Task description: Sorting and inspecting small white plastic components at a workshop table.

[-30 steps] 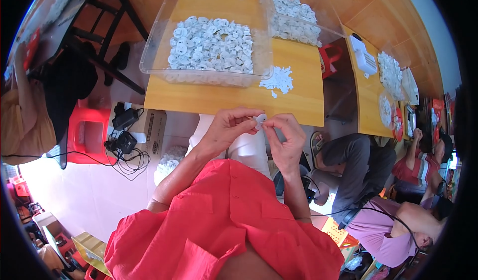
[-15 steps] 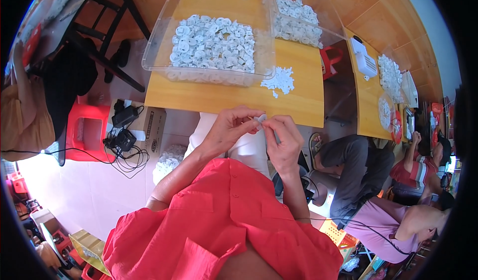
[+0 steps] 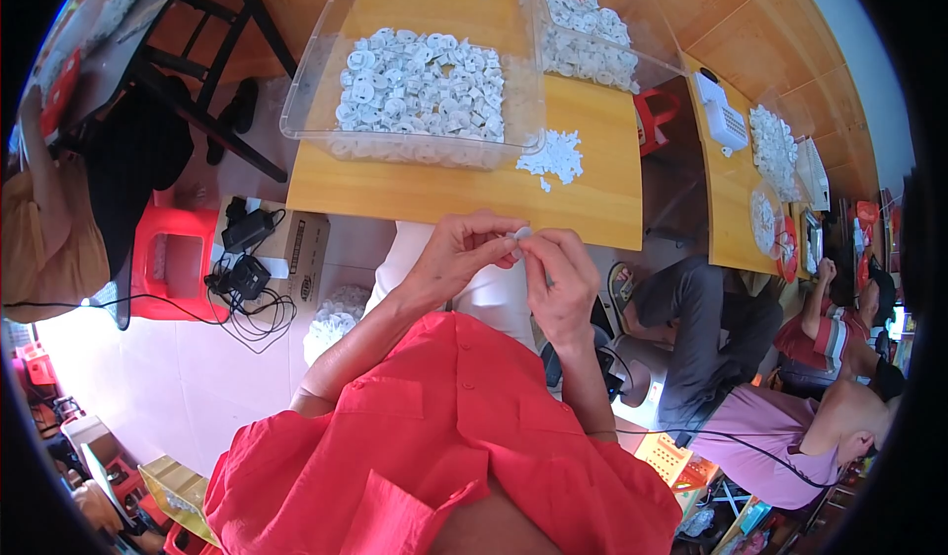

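Observation:
Between my fingertips, just in front of the table's near edge, is a small white round plastic part (image 3: 521,232). My left hand (image 3: 457,251) pinches it from the left. From the other side, my right hand (image 3: 559,277) has thumb and forefinger closed on it too; anything smaller in that pinch is hidden. Beyond my hands, a loose pile of tiny white pieces (image 3: 553,156) lies on the yellow wooden table (image 3: 395,192). A large clear plastic bin (image 3: 304,71) on the table holds many white round parts (image 3: 420,86) like the one I hold.
A second clear bin of white parts (image 3: 591,41) stands at the back right. To the left are a red stool (image 3: 168,308) and a carton with black adapters and cables (image 3: 242,259). A person in a pink shirt (image 3: 755,436) sits at right, legs near the table.
My hands stay at almost the same spot with the white part, fingers shifting only slightly. The person in pink at the right has moved a little.

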